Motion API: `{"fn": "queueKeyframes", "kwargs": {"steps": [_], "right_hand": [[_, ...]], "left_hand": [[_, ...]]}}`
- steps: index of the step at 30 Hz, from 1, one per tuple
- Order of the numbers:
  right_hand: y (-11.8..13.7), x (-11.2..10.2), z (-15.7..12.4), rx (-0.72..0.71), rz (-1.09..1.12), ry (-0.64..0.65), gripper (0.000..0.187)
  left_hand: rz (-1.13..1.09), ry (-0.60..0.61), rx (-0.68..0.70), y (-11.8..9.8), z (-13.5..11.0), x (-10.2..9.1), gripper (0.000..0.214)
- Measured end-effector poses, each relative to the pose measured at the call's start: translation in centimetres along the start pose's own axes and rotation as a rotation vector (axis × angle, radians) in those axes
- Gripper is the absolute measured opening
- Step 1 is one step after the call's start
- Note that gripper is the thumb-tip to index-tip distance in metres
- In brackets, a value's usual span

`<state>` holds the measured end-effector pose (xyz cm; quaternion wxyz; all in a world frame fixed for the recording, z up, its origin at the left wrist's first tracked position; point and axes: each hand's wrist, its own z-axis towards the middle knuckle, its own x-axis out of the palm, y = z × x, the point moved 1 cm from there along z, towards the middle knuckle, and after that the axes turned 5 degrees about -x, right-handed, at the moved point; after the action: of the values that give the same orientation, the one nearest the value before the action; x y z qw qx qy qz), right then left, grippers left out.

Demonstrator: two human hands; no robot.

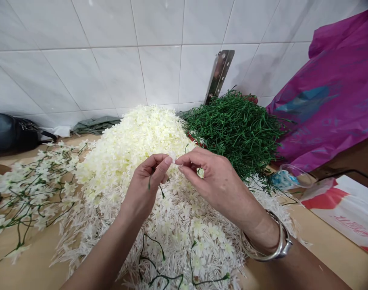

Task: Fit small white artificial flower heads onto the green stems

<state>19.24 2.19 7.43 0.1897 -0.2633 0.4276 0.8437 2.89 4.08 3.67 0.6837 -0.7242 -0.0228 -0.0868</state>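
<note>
My left hand (147,181) and my right hand (215,177) meet above a large pile of artificial flowers. Between their fingertips is a small white artificial flower (172,156), pinched from both sides and partly covered by the fingers. A piece of green plastic stem (162,191) shows below my left fingers; whether it joins this flower I cannot tell. Cream-white blossoms (141,133) are heaped behind the hands. Under my wrists spread thin white strands with loose blossoms (198,229) and dark green stems (165,277) on top. A metal bangle (282,241) circles my right wrist.
Green plastic stems (235,129) are heaped at the back right, before a metal bracket (219,76). Flowered sprigs (35,189) lie at left near a black bag (13,133). On the right are a magenta plastic bag (331,88), a clear tub (303,177) and a red-and-white box (347,209).
</note>
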Motion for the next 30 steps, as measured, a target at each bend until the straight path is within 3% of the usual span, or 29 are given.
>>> {"fn": "queueKeyframes", "kwargs": {"steps": [4,7,15,20,23,27,30], "right_hand": [[-0.1,-0.6,0.2,-0.023,0.075,-0.092,0.02],[-0.1,-0.9,0.4,0.033,0.131,-0.134,0.014],[0.0,-0.9,0.4,0.069,0.139,-0.115,0.015],[-0.2,-0.3,0.1,0.099,0.179,-0.112,0.01],[-0.3,0.0,-0.1,0.115,0.212,-0.12,0.016],[-0.3,-0.3,-0.1,0.105,0.211,-0.024,0.026],[-0.3,-0.8,0.0,0.111,0.189,0.062,0.022]], "left_hand": [[-0.207,0.035,-0.184,0.2,0.1,0.1,0.044],[-0.263,0.077,-0.22,0.2,0.0,0.3,0.047],[-0.008,0.132,0.006,0.7,0.2,-0.2,0.024],[0.106,0.114,0.086,0.1,0.2,-0.1,0.025],[0.163,0.124,0.111,-0.2,0.3,-0.3,0.026],[0.407,0.171,0.224,-0.8,0.3,-1.2,0.021],[0.535,0.239,0.3,-1.4,0.3,-1.8,0.018]]}}
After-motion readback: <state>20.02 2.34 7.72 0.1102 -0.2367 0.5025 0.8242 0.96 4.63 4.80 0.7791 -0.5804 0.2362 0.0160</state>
